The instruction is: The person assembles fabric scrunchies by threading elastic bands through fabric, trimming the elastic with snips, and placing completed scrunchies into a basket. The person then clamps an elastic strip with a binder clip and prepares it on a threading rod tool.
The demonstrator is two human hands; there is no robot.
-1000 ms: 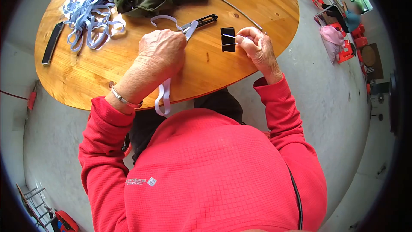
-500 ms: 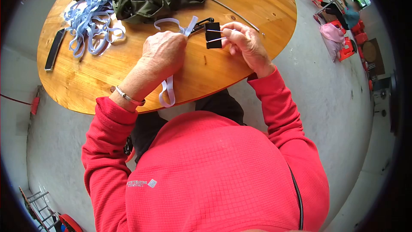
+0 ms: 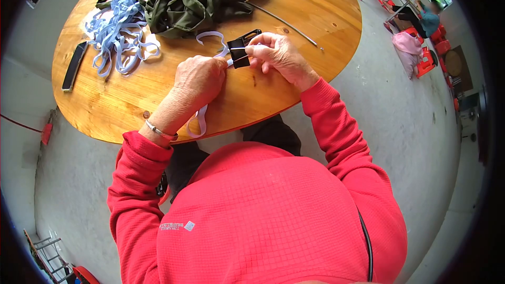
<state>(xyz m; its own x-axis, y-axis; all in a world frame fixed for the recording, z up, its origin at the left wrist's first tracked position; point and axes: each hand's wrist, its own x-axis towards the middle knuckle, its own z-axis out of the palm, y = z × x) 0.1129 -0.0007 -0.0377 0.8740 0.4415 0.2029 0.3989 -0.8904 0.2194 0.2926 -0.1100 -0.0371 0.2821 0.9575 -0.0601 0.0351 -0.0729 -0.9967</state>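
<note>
My left hand [image 3: 202, 80] is closed in a fist on a pale elastic band [image 3: 198, 126]. One end of the band hangs toward the table's near edge, and another part loops up beyond the fist. In my right hand [image 3: 286, 59], thumb and fingers pinch the silver wire handles of a black binder clip [image 3: 240, 58]. The clip sits right beside my left fist, against the band; whether its jaws have the band between them is hidden. Behind the clip shows a black piece with an open loop [image 3: 254, 34], its kind unclear.
On the round wooden table [image 3: 158, 97] lie dark green cloth [image 3: 184, 8], a tangled pile of light blue bands [image 3: 118, 31], a long black object [image 3: 74, 67] and a thin metal rod [image 3: 286, 22]. A person [image 3: 428, 21] sits far right near red stools [image 3: 426, 63].
The binder clip has moved left with my right hand, from apart to right beside my left fist. It now partly covers the black looped piece. The view has shifted slightly.
</note>
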